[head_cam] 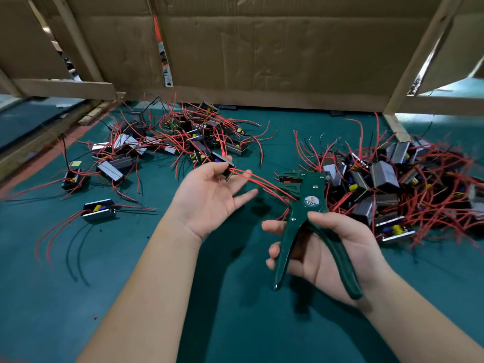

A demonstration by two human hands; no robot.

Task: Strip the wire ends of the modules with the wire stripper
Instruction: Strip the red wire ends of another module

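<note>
My right hand [327, 258] was wrapped round the spread handles of the green metal wire stripper [306, 203]. My left hand [209, 197] pinched a small black boxy module [225, 170] just left of it, with its red wires [262, 182] reaching the tool. I figured I should seat only the tips, then squeeze steady.

I see left hand [207, 197] pinching a module [225, 167]; red wires [262, 180] run from that grip to the stripper [309, 203] head. Right hand [332, 255] wraps its handles.

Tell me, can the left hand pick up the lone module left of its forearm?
Probably not yet: the left hand pinches a second module, though nothing covers the lone module.
</note>
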